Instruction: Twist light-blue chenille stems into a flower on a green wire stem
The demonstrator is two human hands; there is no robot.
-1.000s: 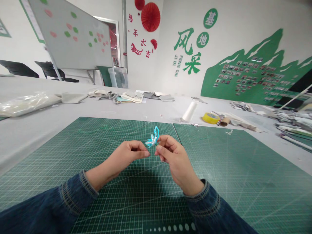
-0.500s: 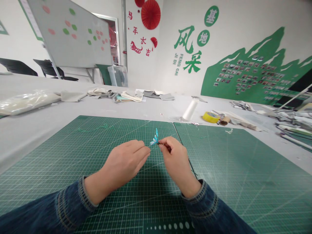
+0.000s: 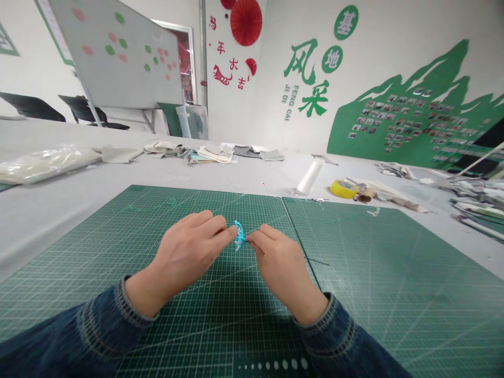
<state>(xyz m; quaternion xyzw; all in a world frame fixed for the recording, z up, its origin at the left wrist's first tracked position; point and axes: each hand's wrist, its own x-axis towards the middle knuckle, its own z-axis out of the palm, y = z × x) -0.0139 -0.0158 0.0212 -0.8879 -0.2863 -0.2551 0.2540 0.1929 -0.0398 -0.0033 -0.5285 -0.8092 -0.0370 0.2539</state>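
A small bright-blue ornament (image 3: 239,239), shaped like a butterfly or petals with whitish parts, is held over the cutting mat between my two hands. My left hand (image 3: 192,249) is closed, thumb and forefinger pinched at the ornament's left edge. From the other side, my right hand (image 3: 281,262) pinches its narrow base, where a thin dark stem (image 3: 317,261) seems to run through the fingers and stick out past the hand on the right. The fingertips hide part of the ornament. Below lies a green gridded cutting mat (image 3: 212,310).
A second cutting mat (image 3: 386,252) adjoins on the right. Beyond the mats are a white thread cone (image 3: 310,177), yellow tape (image 3: 343,189), fabric scraps (image 3: 220,153) and a plastic-wrapped bundle (image 3: 47,163). Green thread bits (image 3: 171,202) lie on the left mat.
The ornament has moved slightly left and down and turned in my fingers. My left fingers have risen onto its edge. The dark stem now shows to the right of my right hand.
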